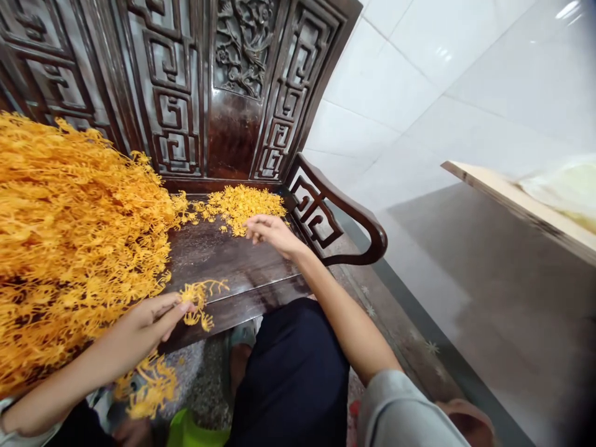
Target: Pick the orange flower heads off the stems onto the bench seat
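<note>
My left hand (161, 315) is closed, thumb against fingers, on a yellow-orange plastic flower sprig (198, 297) with thin branching stems. It is held over the front of the dark wooden bench seat (200, 254). My right hand (270, 234) reaches to the front edge of a small pile of loose yellow florets (246, 203). Its fingers are loosely bent and somewhat apart, with nothing visible between them. A large heap of orange flower sprigs (84, 236) covers the left of the seat, close behind my left hand.
The carved bench back (233, 133) rises behind the seat, and a curved armrest (367, 230) bounds its right end. More sprigs (151, 388) hang or lie below my left forearm. A bright green plastic object (190, 429) is on the floor. A wooden board edge (521, 202) juts in at right.
</note>
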The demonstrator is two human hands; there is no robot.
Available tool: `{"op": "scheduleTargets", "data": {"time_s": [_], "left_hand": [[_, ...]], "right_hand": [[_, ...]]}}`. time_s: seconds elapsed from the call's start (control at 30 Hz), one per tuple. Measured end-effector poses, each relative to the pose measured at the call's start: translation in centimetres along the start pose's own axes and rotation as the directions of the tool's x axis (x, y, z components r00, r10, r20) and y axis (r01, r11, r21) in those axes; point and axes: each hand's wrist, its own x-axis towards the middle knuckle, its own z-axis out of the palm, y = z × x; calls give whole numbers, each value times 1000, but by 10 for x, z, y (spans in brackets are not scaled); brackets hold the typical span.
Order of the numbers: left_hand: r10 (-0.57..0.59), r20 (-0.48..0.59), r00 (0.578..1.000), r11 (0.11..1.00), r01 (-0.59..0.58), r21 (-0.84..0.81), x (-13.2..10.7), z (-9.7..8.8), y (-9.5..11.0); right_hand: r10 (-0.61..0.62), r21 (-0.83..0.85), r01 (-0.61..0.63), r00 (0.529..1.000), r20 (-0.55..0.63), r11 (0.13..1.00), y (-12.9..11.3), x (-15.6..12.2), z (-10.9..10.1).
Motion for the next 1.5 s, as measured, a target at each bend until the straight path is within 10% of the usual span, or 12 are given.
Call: {"op": "scheduleTargets", "data": {"time_s": [0.2, 0.37, 0.67, 0.9, 1.07, 1.27, 1.37, 1.5], "left_hand": [[-34, -159, 987, 999, 35, 2, 13, 2, 19], [338, -239, 910, 937, -303, 173, 31, 2, 36], [228, -138, 964, 972, -233, -25, 16, -1, 34], [65, 142, 988, 976, -34, -214, 11, -12, 29], [1, 34, 999, 952, 10, -305, 16, -7, 23], [110, 349, 931, 994, -98, -50, -16, 23, 10], [50, 358, 932, 997, -28, -67, -30, 37, 10], [-62, 175, 983, 985, 88, -146, -22, 31, 12]], "right_hand": [[14, -158, 69, 883, 469, 985, -31, -23, 61], [-99, 13, 102, 918, 385, 995, -33, -25, 97], [-197, 127, 159, 897, 395, 979, -22, -14, 103], [-193, 19, 197, 931, 310, 980, -21, 3, 86], [-206, 43, 202, 948, 243, 979, -14, 20, 93], [-268, -78, 256, 906, -329, 963, 0, 46, 40], [6, -297, 20, 996, 86, 955, 18, 36, 14], [368, -464, -102, 764, 529, 880, 45, 15, 9]]}}
